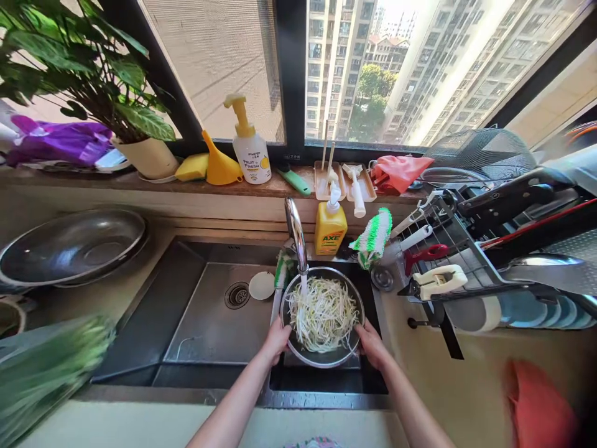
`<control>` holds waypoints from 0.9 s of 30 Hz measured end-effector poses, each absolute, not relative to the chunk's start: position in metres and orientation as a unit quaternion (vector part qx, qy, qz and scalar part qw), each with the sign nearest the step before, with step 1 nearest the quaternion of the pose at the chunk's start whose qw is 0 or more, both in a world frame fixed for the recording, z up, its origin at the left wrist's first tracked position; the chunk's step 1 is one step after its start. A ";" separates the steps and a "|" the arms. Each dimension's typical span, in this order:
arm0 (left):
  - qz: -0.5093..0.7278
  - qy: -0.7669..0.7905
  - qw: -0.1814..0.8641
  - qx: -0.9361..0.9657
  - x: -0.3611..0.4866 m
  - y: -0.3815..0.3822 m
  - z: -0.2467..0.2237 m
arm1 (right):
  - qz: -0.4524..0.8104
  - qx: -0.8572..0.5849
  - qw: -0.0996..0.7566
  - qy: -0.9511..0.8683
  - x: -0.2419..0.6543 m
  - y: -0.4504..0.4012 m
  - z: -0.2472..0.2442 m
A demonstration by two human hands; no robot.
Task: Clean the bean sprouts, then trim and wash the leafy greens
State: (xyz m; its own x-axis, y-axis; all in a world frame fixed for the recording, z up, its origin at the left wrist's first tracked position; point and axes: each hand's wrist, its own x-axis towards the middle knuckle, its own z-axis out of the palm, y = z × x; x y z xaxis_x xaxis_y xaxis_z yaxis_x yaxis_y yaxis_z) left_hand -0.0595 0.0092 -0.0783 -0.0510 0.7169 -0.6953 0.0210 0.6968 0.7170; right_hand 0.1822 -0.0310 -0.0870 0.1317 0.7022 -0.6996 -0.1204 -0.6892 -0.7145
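Note:
Between my two hands is a round metal bowl heaped with pale bean sprouts. My left hand is closed on the bowl's left rim, and my right hand grips the right side. The undersides of both hands are partly hidden by the bowl. Water runs from the curved chrome faucet onto the sprouts near the bowl's back left. Beneath the bowl lies the smaller right basin of the dark sink.
A white dish lies beside the drain in the left basin. Behind the faucet stands a yellow AXE bottle. A dish rack with knives and plates crowds the right. Bagged greens and a large metal pan occupy the left counter.

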 end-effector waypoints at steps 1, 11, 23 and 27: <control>0.258 0.674 0.636 0.272 -0.059 0.008 -0.081 | 0.631 -0.675 0.324 -0.204 0.181 -0.033 -0.091; 0.321 0.677 0.570 0.338 -0.062 0.017 -0.087 | 0.576 -0.677 0.400 -0.224 0.175 -0.041 -0.106; 0.227 0.702 0.605 0.301 -0.048 0.022 -0.084 | 0.498 -0.694 0.421 -0.306 0.183 -0.033 -0.119; 0.241 0.649 0.662 0.287 -0.060 0.024 -0.059 | 0.505 -0.682 0.424 -0.317 0.189 -0.026 -0.105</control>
